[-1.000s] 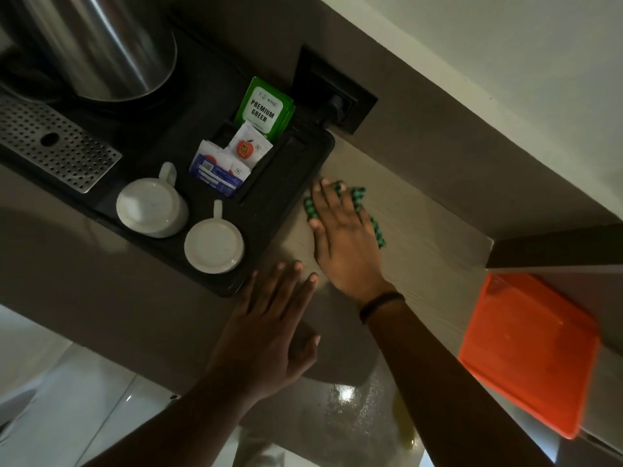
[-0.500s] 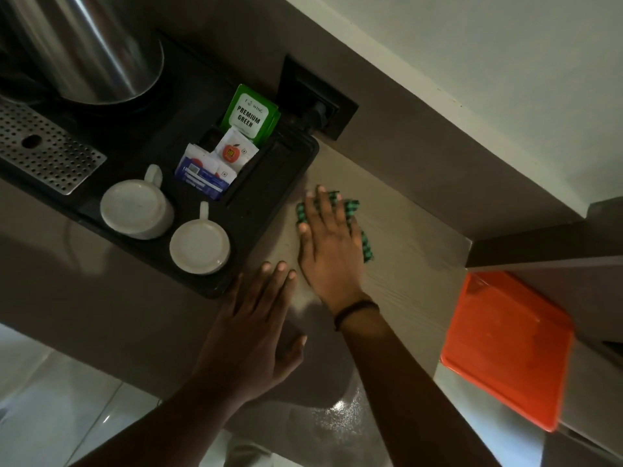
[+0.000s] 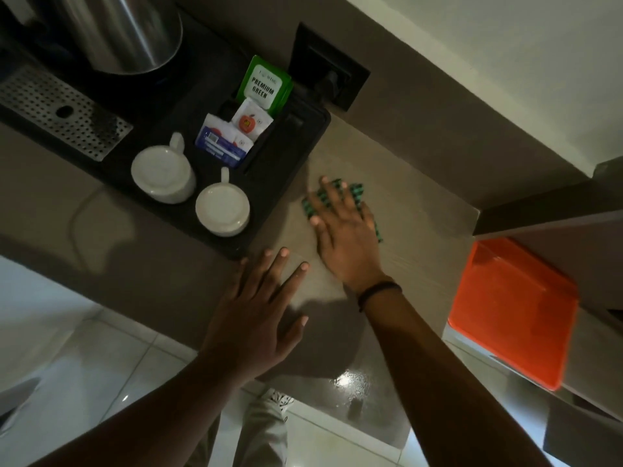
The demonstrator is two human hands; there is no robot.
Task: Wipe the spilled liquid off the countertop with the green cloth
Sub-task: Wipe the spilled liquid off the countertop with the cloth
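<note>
My right hand (image 3: 344,234) lies flat, fingers spread, pressing the green checked cloth (image 3: 357,193) onto the pale wood-grain countertop (image 3: 414,251). Only the cloth's edges show around my fingers. It sits just right of the black tray. A wet glossy patch (image 3: 354,385) shines on the counter's near part, below my right forearm. My left hand (image 3: 259,318) rests open and flat on the counter near the tray's corner, holding nothing.
A black tray (image 3: 286,156) holds two upturned white cups (image 3: 161,173), tea sachets (image 3: 266,85) and a steel kettle (image 3: 124,32). A perforated metal drip plate (image 3: 57,109) is at left. A wall socket (image 3: 330,72) is behind. An orange box (image 3: 512,311) sits at right under a shelf.
My right hand has kept sliding the cloth over the counter beside the tray, ending a little nearer to me. My left hand stays planted.
</note>
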